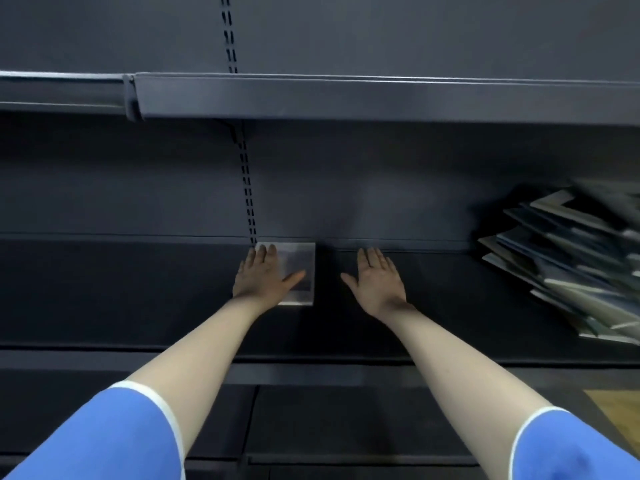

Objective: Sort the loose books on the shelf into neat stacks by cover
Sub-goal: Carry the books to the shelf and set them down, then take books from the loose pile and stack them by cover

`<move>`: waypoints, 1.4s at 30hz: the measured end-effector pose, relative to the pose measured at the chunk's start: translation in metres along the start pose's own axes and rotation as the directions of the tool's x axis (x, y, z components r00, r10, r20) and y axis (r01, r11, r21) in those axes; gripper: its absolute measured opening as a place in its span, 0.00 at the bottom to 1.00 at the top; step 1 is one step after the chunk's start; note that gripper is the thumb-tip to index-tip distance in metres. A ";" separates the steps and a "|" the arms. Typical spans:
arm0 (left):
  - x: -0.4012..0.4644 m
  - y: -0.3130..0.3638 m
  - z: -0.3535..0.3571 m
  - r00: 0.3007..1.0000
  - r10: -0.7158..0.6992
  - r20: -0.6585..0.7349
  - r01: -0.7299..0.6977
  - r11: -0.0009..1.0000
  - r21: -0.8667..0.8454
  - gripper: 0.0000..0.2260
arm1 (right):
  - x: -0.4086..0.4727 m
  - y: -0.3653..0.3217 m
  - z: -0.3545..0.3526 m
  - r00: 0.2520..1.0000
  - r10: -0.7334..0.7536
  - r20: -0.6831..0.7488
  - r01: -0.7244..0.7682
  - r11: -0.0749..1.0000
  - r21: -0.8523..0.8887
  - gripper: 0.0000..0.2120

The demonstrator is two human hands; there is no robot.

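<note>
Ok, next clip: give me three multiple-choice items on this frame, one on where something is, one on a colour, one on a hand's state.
1. Where is the messy pile of books?
A. far right of the shelf
B. far left of the shelf
C. on the upper shelf

2. What colour are the sleeves?
A. red
B. blue with white edging
C. black

3. What is the left hand doing?
A. gripping a book by its spine
B. hanging at the person's side
C. lying flat on a pale book

Answers:
1 A, the slanting pile sits at the right end of the shelf.
2 B, both upper arms show blue cloth with a white hem.
3 C, its fingers are straight on the cover; the right hand is flat beside it on the shelf.
</note>
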State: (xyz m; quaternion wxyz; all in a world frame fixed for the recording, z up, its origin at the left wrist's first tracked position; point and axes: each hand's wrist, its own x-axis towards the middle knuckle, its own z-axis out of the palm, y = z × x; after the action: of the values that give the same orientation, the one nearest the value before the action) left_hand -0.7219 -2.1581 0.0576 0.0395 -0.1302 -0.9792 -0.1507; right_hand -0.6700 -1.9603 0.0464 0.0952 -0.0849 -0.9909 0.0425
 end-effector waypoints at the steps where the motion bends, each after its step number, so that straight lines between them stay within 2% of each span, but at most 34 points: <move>1: -0.005 0.007 0.000 1.000 0.000 0.003 0.000 1.000 0.009 0.40 | -0.006 0.007 -0.005 1.000 -0.009 -0.007 0.009 1.000 -0.016 0.33; 5: -0.028 0.034 -0.004 0.998 -0.038 0.050 0.035 0.998 0.052 0.40 | -0.028 0.038 -0.024 1.000 -0.011 -0.007 0.010 0.999 -0.048 0.33; 9: -0.052 0.058 -0.007 0.997 -0.074 0.032 0.072 0.995 0.063 0.40 | -0.052 0.065 -0.040 0.999 0.046 -0.004 -0.046 0.996 -0.078 0.33; 11: -0.067 0.070 -0.009 0.998 -0.056 0.011 0.055 0.997 0.058 0.40 | -0.066 0.074 -0.047 0.998 0.067 -0.004 -0.067 0.994 -0.089 0.33; 18: -0.111 0.097 -0.024 0.994 0.042 -0.096 -0.042 0.999 0.010 0.39 | -0.120 0.091 -0.068 0.985 0.064 -0.160 -0.088 0.985 -0.149 0.33; 21: -0.134 0.103 -0.023 0.988 0.088 -0.130 -0.086 0.996 0.023 0.37 | -0.142 0.094 -0.078 0.980 0.080 -0.182 -0.114 0.977 -0.182 0.32; 31: -0.192 0.107 -0.016 0.997 0.044 -0.060 -0.043 0.999 0.022 0.35 | -0.220 0.122 -0.090 0.965 0.164 -0.207 -0.206 0.957 -0.203 0.28; 37: -0.205 0.165 -0.020 0.989 0.131 -0.072 -0.130 0.991 0.007 0.34 | -0.246 0.178 -0.120 0.922 0.272 -0.274 -0.314 0.942 -0.121 0.28; 42: -0.201 0.232 -0.016 0.988 0.148 -0.046 -0.150 0.987 -0.060 0.33 | -0.262 0.246 -0.134 0.910 0.309 -0.278 -0.350 0.930 -0.110 0.26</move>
State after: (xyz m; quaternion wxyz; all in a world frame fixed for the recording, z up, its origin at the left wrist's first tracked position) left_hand -0.4661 -1.9976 0.1154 0.0668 -0.2011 -0.9604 -0.1810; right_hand -0.3513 -1.7558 0.1053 0.2067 -0.2632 -0.9418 -0.0318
